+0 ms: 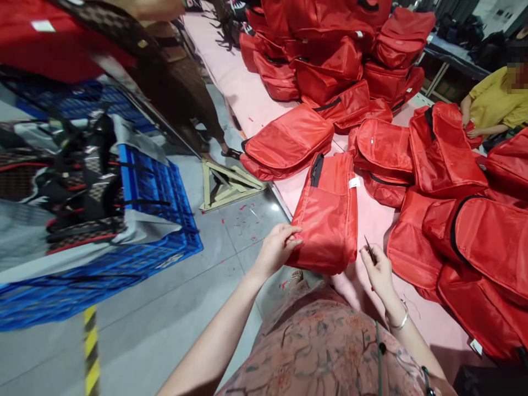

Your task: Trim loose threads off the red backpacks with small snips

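A flat red fabric bag [328, 212] lies on the pink table [371, 220] right in front of me, with a white tag near its top corner. My left hand [278, 247] pinches the bag's lower left edge. My right hand [377, 267] is closed around a small dark pair of snips [369, 248], just to the right of the bag's lower corner and not touching it.
Many more red bags [330, 49] are piled along the table and on my right [474, 247]. A person in a yellow top [495, 104] sits at the far right. Blue crates [157, 192] with dark bags stand on the grey floor at left, beside a wooden frame [226, 184].
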`<state>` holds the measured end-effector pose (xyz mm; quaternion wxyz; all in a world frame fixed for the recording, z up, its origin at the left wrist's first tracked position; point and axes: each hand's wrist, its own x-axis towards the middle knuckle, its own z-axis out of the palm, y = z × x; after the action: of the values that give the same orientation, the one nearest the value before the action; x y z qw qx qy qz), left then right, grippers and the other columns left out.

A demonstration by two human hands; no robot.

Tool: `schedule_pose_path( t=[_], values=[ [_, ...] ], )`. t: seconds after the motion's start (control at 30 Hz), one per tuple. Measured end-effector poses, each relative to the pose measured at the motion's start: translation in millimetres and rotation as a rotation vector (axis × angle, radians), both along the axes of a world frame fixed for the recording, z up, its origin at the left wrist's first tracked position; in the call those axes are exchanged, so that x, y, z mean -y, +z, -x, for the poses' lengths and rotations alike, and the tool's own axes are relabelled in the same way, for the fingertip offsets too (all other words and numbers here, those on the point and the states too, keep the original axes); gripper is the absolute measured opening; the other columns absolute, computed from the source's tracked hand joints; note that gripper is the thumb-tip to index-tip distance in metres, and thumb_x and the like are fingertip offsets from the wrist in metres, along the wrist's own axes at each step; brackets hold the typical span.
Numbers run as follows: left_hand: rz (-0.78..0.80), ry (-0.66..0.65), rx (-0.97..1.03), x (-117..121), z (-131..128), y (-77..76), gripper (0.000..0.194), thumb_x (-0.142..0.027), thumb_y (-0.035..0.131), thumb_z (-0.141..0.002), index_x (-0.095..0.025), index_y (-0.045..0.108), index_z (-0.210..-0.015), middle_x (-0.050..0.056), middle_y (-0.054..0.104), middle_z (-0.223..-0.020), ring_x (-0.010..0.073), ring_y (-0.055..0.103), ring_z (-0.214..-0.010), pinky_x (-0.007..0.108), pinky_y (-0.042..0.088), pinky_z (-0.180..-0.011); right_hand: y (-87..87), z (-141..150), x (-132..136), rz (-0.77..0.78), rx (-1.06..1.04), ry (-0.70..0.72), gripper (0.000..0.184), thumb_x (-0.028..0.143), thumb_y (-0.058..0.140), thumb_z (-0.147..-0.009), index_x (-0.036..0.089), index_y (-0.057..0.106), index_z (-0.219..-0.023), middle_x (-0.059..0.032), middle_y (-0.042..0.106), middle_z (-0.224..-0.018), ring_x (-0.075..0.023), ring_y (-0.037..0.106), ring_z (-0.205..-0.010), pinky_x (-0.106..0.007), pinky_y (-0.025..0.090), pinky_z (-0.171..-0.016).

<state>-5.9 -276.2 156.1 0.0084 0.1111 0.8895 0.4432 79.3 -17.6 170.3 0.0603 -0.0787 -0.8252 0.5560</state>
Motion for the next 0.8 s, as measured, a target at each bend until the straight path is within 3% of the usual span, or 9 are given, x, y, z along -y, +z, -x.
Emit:
schedule_pose_path(
  t=[0.13,0.27,0.47,0.57,0.63,0.73,0.8],
  values=[
    [0.096,-0.016,-0.009,-3,-2,-2.7,0.014,-0.029,0.053,-0.073,-0.018,0.061,-0.072,0.005,0.05,-0.087,0.0138,0.048,-0.073,0.025,0.04,-0.07,23.7,23,26,-0.002,-0.102,0.141,0.028,0.039,0.035,-0.092,0.017,0.046,-0.106,-0.0009,0.052,-0.08,-0.0109,0.047,-0.068,-0.022,0.037,-0.064],
    [0.078,0.057,-0.05,-10,-6,-5.8,0.016,-0.027,0.045,-0.077,-0.017,0.05,-0.066,0.004,0.048,-0.081,0.0151,0.046,-0.074,0.026,0.039,-0.069,31.2,48,61,-0.027,-0.118,0.333,0.025,0.04,0.039,-0.089,0.017,0.045,-0.096,0.003,0.048,-0.067,-0.0099,0.045,-0.058,-0.021,0.035,-0.059],
    [-0.168,0.211,-0.145,6,-15,-12.3,0.024,-0.033,0.043,-0.081,-0.017,0.05,-0.065,0.007,0.051,-0.08,0.0184,0.049,-0.085,0.032,0.04,-0.082,25.9,57,78,-0.445,-0.057,0.394,0.023,0.041,0.048,-0.086,0.018,0.052,-0.089,0.0012,0.059,-0.074,-0.0117,0.054,-0.064,-0.021,0.03,-0.058],
    [-0.188,0.219,-0.153,10,-18,-12.6,0.026,-0.036,0.043,-0.083,-0.016,0.052,-0.068,0.007,0.053,-0.082,0.0181,0.05,-0.088,0.031,0.04,-0.084,23.2,54,77,-0.535,-0.057,0.419,0.024,0.042,0.046,-0.088,0.018,0.052,-0.088,0.0006,0.061,-0.075,-0.0125,0.056,-0.065,-0.022,0.029,-0.057],
    [-0.132,0.176,-0.165,6,-19,-12.0,0.024,-0.036,0.047,-0.082,-0.016,0.058,-0.076,0.007,0.055,-0.09,0.018,0.051,-0.092,0.031,0.04,-0.086,22.0,54,77,-0.495,-0.083,0.409,0.025,0.042,0.043,-0.09,0.018,0.052,-0.089,0.0002,0.062,-0.077,-0.012,0.057,-0.067,-0.021,0.031,-0.058],
    [0.122,0.099,-0.18,-3,-17,-10.6,0.023,-0.035,0.051,-0.08,-0.017,0.064,-0.086,0.009,0.054,-0.101,0.0206,0.05,-0.093,0.034,0.04,-0.083,20.9,53,77,-0.426,-0.122,0.357,0.026,0.041,0.042,-0.091,0.017,0.051,-0.094,0.0,0.062,-0.08,-0.0112,0.058,-0.07,-0.02,0.033,-0.061],
    [0.271,0.09,-0.176,-10,-15,-9.6,0.022,-0.033,0.05,-0.08,-0.016,0.063,-0.082,0.01,0.054,-0.102,0.0233,0.048,-0.092,0.037,0.039,-0.081,20.6,53,78,-0.428,-0.115,0.341,0.026,0.041,0.042,-0.091,0.017,0.051,-0.094,-0.0007,0.063,-0.082,-0.0116,0.058,-0.071,-0.02,0.034,-0.061]
  ],
)
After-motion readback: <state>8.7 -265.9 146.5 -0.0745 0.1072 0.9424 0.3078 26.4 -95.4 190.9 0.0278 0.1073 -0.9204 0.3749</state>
